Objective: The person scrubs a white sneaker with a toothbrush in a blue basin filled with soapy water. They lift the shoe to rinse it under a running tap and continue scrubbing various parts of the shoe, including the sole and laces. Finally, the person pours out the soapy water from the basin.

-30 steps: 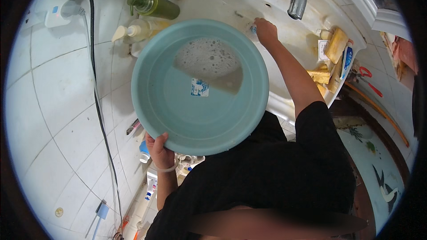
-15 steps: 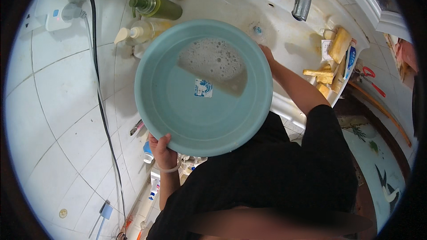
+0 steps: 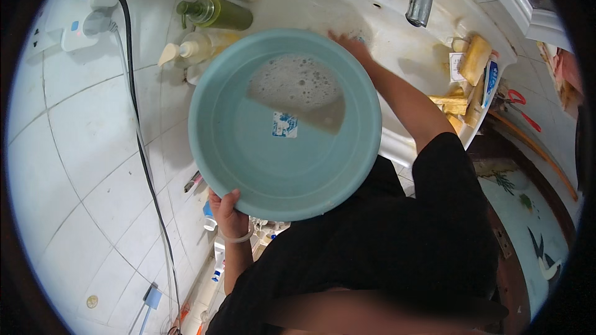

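A round pale-green plastic basin (image 3: pixel 292 177) is tilted over the sink, with foamy grey water (image 3: pixel 297 84) pooled at its far side. A blue-and-white sticker (image 3: pixel 285 125) marks its bare bottom. My left hand (image 3: pixel 231 212) grips the near-left rim, thumb over the edge, a pale bracelet on the wrist. Beyond the basin's far right rim, my right hand (image 3: pixel 351 46) is down in the white sink (image 3: pixel 397 56) beside the drain. Its fingers look stretched out and somewhat blurred, with nothing visible in them; the basin rim hides part of the hand.
A metal faucet (image 3: pixel 422 0) overhangs the sink at the back. Pump bottles, including a green bottle (image 3: pixel 217 12), line the left edge. Yellowish bars (image 3: pixel 475 59) and a toothpaste tube (image 3: pixel 491 77) lie on the right ledge. A black cable (image 3: pixel 139 124) hangs down the tiled left wall.
My right hand has moved left and farther in, from behind the basin's right rim to beside the drain, and more of it shows. The basin and my left hand have barely moved.
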The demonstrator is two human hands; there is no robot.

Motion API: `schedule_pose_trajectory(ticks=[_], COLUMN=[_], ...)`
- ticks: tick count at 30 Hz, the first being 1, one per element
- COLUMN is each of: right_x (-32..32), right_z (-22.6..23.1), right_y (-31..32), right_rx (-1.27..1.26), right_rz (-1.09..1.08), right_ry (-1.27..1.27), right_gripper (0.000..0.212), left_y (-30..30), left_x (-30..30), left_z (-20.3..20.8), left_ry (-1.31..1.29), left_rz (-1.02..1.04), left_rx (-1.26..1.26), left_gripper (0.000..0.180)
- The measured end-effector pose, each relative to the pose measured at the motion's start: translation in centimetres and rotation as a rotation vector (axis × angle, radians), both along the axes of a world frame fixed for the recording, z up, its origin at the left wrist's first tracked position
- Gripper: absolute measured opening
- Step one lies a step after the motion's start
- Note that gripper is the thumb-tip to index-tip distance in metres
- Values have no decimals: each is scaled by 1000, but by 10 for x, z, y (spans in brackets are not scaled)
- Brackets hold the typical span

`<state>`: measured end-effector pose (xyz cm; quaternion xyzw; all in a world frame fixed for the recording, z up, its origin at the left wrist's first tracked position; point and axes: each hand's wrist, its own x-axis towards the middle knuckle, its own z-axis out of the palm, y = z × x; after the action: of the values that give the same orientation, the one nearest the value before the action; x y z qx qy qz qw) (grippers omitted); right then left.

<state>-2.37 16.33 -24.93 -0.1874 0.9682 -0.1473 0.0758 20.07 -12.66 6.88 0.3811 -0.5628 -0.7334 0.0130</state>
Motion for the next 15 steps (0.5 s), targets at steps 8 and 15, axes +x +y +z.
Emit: schedule_pose_trajectory(ticks=[8,15], right_x=[3,103], right_z=[20,42], right_y=[102,113], right_rx=[245,363], right_rz=[-230,-14], right_ry=[-21,-343], right_gripper=[62,59], left_y=[-2,-4], left_x=[-1,3], left_z=[0,-2], left_ry=[19,29], left_rz=[2,0], left_rx=[43,38], left_gripper=[32,32])
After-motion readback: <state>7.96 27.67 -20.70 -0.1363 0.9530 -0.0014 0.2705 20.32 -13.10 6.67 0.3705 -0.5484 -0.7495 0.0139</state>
